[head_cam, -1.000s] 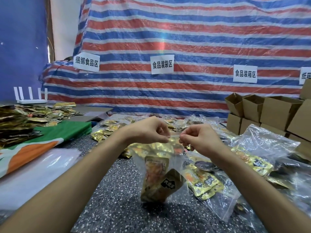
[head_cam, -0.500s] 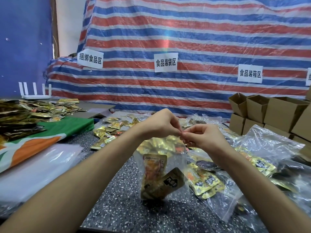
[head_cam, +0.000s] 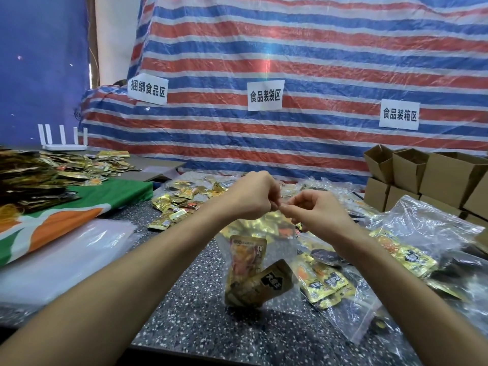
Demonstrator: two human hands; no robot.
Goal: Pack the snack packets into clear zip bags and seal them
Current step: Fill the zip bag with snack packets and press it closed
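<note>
**Hands closed together at bag top**

Your left hand and right hand sit closer together than a second ago, fingertips now meeting. Both hands' fingers pinch the top edge of the clear zip bag. The bag hangs upright over the speckled surface, two snack packets inside. Filled bags lie just right of it.

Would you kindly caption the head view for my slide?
Left hand and right hand pinch a clear zip bag holding snack packets.
</note>
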